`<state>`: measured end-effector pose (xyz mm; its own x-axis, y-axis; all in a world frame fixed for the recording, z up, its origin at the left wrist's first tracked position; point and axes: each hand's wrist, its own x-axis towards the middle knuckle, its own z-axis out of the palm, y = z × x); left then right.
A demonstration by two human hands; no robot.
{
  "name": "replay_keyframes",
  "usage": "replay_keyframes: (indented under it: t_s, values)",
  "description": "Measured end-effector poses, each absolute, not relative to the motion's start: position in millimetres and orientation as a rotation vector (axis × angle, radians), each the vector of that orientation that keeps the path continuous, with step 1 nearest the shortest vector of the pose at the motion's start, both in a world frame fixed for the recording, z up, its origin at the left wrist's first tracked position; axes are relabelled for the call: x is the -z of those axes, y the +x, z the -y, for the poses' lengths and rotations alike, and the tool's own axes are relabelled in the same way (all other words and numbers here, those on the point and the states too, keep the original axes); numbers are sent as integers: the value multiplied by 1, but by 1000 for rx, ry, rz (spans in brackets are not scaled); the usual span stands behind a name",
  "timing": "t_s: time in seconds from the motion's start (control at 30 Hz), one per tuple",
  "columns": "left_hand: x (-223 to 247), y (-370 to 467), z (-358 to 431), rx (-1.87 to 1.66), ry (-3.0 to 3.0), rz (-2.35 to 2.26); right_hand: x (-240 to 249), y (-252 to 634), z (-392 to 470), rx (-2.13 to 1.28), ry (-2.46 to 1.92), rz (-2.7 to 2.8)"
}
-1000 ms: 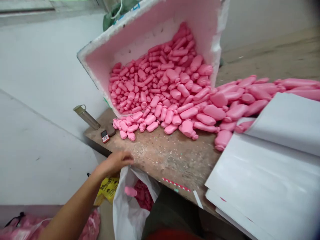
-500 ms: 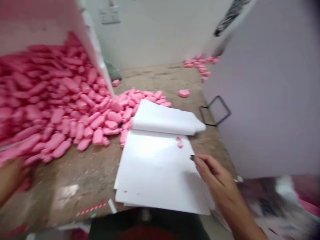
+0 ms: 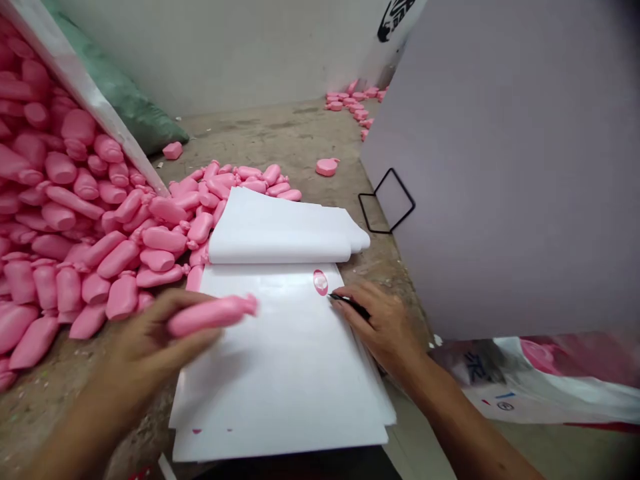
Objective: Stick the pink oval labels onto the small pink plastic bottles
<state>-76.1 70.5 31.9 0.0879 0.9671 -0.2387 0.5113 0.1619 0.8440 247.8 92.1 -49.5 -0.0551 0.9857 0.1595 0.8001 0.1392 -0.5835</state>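
My left hand (image 3: pixel 155 340) is closed round a pink plastic bottle (image 3: pixel 210 316), which lies on its side above the white sheets with its narrow neck pointing right. Some motion blur softens both. On the right side of the sheets, my right hand (image 3: pixel 380 320) pinches slim black tweezers (image 3: pixel 353 305). Their tips are beside an oval pink-and-white sticker (image 3: pixel 321 283) on the top sheet. The stack of white sheets (image 3: pixel 280 367) lies in front of me, its far part folded back into a roll (image 3: pixel 285 233).
A large heap of pink bottles (image 3: pixel 115 253) covers the left, partly behind a slanted white board (image 3: pixel 95 93). A green sack (image 3: pixel 115 93) leans at the wall. One bottle (image 3: pixel 327 167) lies apart. On the right stand a grey panel (image 3: pixel 500 167) and a black wire frame (image 3: pixel 387 200).
My left hand has come from the heap at the far left to over the sheets, now with a bottle. My right hand has brought the tweezers close to the sticker. The view has shifted.
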Motion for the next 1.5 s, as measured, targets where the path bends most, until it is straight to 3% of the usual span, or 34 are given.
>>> replay_keyframes:
  t_s: [0.2,0.37,0.63,1.17,1.5]
  values:
    - [-21,30,-109,-128,2077,-1273,48,252,-94,-179,-1643,2116]
    - [-14,45,-117,336,2462,-1156,44,256,-99,-403,-1666,1957]
    - [4,50,-146,34,2291,-1063,42,254,-121,-779,-1729,1589]
    - [-4,58,-161,219,2186,-1011,39,250,-133,-338,-1782,2000]
    - [-2,58,-159,201,2219,-990,42,245,-138,-475,-1799,1879]
